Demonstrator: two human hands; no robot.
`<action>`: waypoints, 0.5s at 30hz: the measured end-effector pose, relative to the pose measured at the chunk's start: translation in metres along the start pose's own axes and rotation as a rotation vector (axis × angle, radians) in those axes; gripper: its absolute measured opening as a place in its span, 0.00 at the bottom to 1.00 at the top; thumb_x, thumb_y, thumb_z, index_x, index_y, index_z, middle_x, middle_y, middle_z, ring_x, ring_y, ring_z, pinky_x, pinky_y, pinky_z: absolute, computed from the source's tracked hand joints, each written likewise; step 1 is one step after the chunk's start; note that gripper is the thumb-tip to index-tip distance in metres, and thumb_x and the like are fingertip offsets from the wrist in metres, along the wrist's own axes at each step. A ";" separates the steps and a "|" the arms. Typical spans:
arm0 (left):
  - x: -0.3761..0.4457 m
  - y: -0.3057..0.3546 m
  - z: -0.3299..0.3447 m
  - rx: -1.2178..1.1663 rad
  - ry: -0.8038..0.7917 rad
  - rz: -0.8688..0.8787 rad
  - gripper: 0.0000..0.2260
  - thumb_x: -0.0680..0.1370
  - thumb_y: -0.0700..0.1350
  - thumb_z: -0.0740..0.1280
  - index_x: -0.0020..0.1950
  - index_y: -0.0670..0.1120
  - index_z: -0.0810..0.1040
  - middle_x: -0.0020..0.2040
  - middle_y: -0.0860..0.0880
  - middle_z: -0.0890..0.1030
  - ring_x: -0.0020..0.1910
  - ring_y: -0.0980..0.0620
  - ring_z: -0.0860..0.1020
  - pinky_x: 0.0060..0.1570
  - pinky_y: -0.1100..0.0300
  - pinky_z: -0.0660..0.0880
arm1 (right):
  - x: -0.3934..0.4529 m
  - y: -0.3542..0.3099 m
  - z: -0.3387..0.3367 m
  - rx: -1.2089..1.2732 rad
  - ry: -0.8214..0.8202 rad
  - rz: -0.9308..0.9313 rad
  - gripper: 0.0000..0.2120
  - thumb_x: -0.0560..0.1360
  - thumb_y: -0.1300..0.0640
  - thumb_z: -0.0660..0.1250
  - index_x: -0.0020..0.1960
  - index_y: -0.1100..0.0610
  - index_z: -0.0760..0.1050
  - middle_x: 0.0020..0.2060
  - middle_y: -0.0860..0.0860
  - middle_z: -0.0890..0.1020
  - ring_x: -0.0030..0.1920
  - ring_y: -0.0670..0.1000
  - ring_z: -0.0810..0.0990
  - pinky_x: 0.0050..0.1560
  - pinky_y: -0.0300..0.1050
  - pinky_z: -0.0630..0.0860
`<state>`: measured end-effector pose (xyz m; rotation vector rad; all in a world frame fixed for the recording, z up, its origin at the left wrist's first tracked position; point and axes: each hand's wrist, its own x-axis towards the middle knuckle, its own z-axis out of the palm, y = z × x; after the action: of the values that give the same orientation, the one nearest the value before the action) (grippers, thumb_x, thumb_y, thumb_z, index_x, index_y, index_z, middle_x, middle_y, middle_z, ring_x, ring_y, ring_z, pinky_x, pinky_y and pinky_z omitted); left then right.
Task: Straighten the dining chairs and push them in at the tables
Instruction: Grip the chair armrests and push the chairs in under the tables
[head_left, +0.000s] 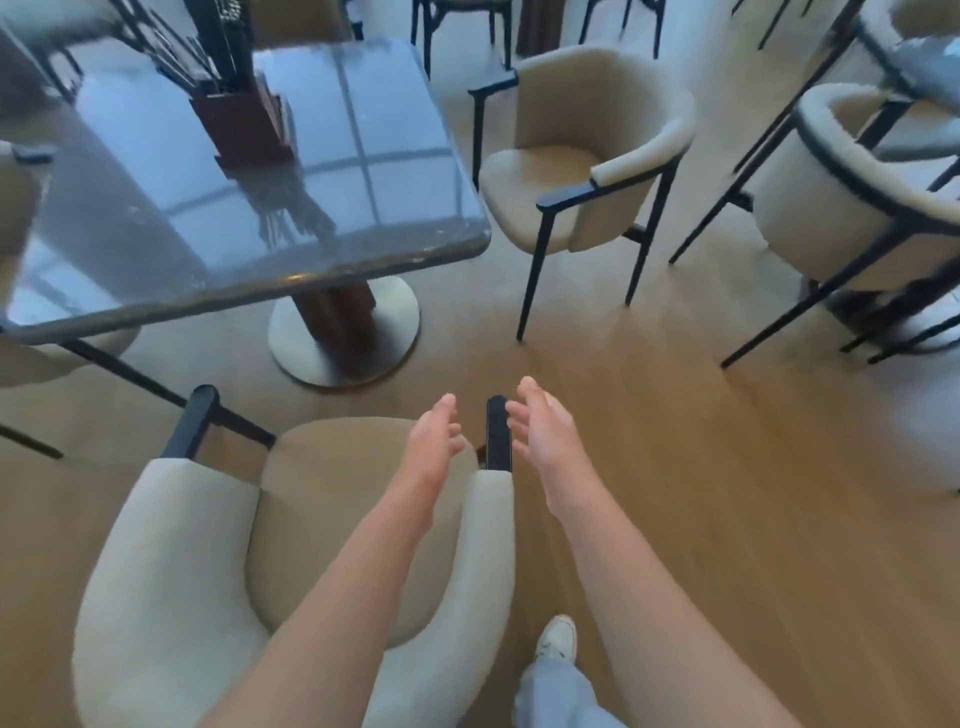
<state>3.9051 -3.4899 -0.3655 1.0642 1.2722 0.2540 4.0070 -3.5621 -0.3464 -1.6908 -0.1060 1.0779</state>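
A cream tub chair (171, 561) with black armrest tips stands right below me, pulled back from the dark glossy table (322, 171). Both my arms reach forward over its right side. My left hand (434, 441) hovers over the tan seat, fingers straight, just left of the black right armrest tip (498, 434). My right hand (543, 426) is open on the other side of that tip, holding nothing. A second cream chair (587, 156) stands at the table's right side, turned at an angle and apart from the table edge.
A brown holder with dark cutlery (234, 119) stands on the table, above the round pedestal base (345, 332). Another chair (15, 208) is tucked in at the left. More chairs (841, 202) stand at the right. Wooden floor lies between; my shoe (558, 636) is near the chair.
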 end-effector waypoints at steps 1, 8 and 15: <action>0.008 -0.003 0.005 -0.009 0.034 -0.036 0.21 0.84 0.59 0.56 0.68 0.48 0.74 0.62 0.48 0.78 0.58 0.51 0.79 0.55 0.53 0.67 | 0.017 0.000 -0.002 -0.021 -0.022 0.024 0.13 0.82 0.43 0.59 0.52 0.51 0.75 0.63 0.59 0.78 0.65 0.57 0.77 0.69 0.57 0.71; 0.044 -0.005 0.015 0.022 0.043 -0.085 0.14 0.83 0.59 0.58 0.58 0.51 0.75 0.57 0.52 0.78 0.59 0.52 0.78 0.53 0.53 0.67 | 0.075 0.005 0.000 -0.119 -0.033 0.054 0.12 0.81 0.44 0.61 0.58 0.49 0.75 0.60 0.50 0.80 0.63 0.51 0.77 0.70 0.54 0.71; 0.121 -0.033 0.040 0.083 0.105 -0.119 0.10 0.83 0.55 0.62 0.54 0.50 0.77 0.49 0.55 0.79 0.59 0.49 0.79 0.50 0.56 0.70 | 0.155 0.054 -0.015 -0.324 -0.028 0.149 0.24 0.81 0.49 0.63 0.75 0.55 0.67 0.67 0.49 0.75 0.59 0.48 0.74 0.56 0.42 0.67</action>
<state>3.9679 -3.4450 -0.4725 1.0522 1.4463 0.1694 4.0849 -3.5102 -0.4819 -1.9987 -0.1829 1.2471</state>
